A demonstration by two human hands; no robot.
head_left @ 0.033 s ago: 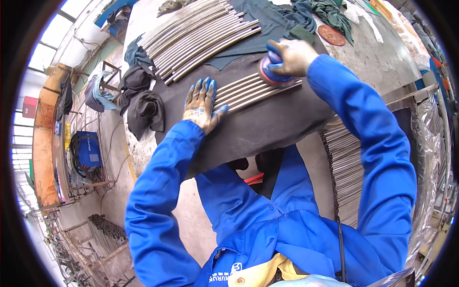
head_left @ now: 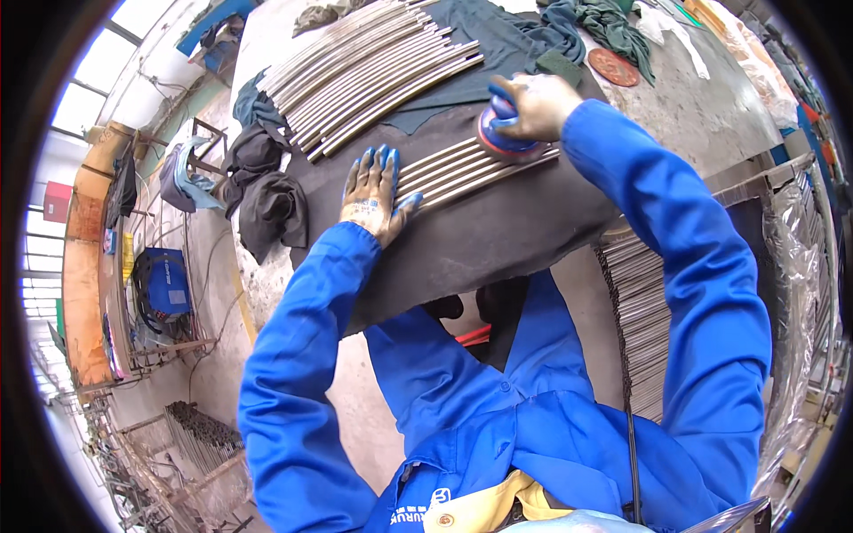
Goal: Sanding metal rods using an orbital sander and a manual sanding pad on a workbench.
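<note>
Several metal rods (head_left: 462, 172) lie side by side on a dark cloth (head_left: 498, 213) over the table. My left hand (head_left: 373, 194), in a soiled glove with blue fingertips, rests flat across their left ends, its fingers stretched out. Near the right ends, my right hand (head_left: 544, 108) is closed around a round blue palm sander (head_left: 505, 138) with a red rim. The sander's disc sits on top of the rods, and its underside is hidden. Farther back, a larger row of metal rods (head_left: 364, 75) lies on green cloth.
Crumpled dark cloths (head_left: 267, 209) lie at the table's left edge. A green rag (head_left: 613, 35) and a reddish disc (head_left: 613, 67) are at the far right. A rack of many rods (head_left: 641, 320) stands beside my right leg. A blue machine (head_left: 163, 282) sits on a shelf at left.
My right hand and the sander have shifted slightly left along the rods. My left hand stays in place on the rod ends.
</note>
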